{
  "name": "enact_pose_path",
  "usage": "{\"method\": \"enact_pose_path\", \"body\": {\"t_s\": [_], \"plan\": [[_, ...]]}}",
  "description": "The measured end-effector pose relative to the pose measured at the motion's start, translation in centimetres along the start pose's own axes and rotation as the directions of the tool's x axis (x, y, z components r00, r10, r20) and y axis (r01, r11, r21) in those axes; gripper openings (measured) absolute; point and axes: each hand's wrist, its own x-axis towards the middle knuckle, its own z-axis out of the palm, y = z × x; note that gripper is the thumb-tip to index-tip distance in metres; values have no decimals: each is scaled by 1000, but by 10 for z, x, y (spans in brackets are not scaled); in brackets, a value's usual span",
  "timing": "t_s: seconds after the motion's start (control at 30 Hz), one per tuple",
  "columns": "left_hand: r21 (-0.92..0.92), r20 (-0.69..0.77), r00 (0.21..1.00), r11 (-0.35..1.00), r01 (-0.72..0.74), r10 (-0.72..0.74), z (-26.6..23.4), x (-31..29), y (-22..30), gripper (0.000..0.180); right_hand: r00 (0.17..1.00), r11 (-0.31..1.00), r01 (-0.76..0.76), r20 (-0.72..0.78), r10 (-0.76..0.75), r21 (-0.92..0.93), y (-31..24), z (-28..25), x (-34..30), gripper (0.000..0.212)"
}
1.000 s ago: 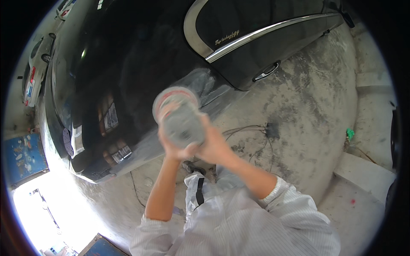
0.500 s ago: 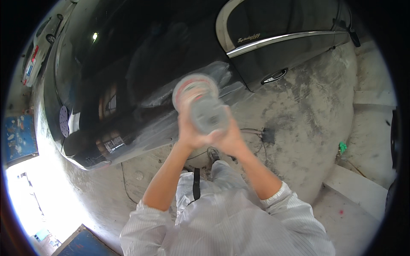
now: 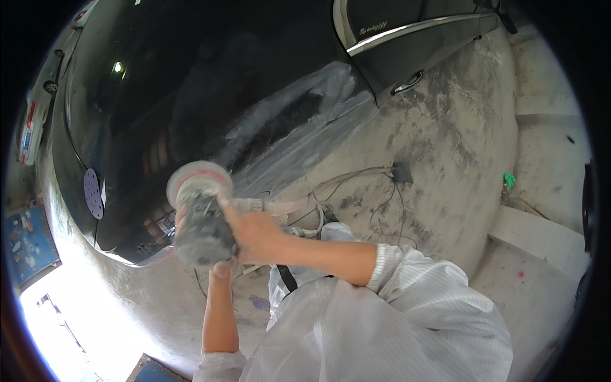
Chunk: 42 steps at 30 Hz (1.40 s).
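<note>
A grey, dust-covered sander (image 3: 205,232) with a round pad (image 3: 200,177) lies against the side of a black car (image 3: 165,95). My right hand (image 3: 259,235) grips it from the right, thumb and fingers around the body. My left hand (image 3: 221,270) holds it from below and the left, mostly hidden behind the body. Up and to the right of the pad, a dull, scuffed grey patch (image 3: 273,108) runs along the panel towards the door. A purple perforated sanding disc (image 3: 93,193) sits on the car at the left.
A cable bundle (image 3: 350,175) crosses the dusty floor to a dark square box (image 3: 401,172). Another purple disc (image 3: 261,304) lies by my legs. Blue panels (image 3: 28,239) stand at left, near a parked car (image 3: 28,137). Something green (image 3: 508,180) lies at right.
Both hands have carried the sander left and down along the car, off the scuffed patch. My right forearm now reaches across my body. The view has shifted a little.
</note>
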Motion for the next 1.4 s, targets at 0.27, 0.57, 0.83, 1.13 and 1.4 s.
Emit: {"method": "enact_pose_path", "body": {"t_s": [0.27, 0.57, 0.83, 1.13, 1.4], "plan": [[-6, 177, 984, 1000, -14, 15, 58, 8, -12, 133, 953, 974, -32, -288, 98, 225, 52, -14, -39, 128], [223, 483, 873, 954, -198, 69, 265, 86, -3, 103, 848, 905, 9, -483, 218, 425, 162, -120, -70, 71], [23, 82, 995, 998, -58, 56, 169, 26, -3, 120, 942, 965, -57, -306, 136, 255, 108, -73, -57, 125], [370, 552, 830, 916, -157, -81, 293, 86, -6, 107, 823, 911, -95, -483, 299, 402, 176, -159, -78, 81], [-5, 184, 982, 999, 46, -45, 206, 1, -7, 120, 940, 946, -68, -297, 168, 318, 139, -84, -81, 109]]}}
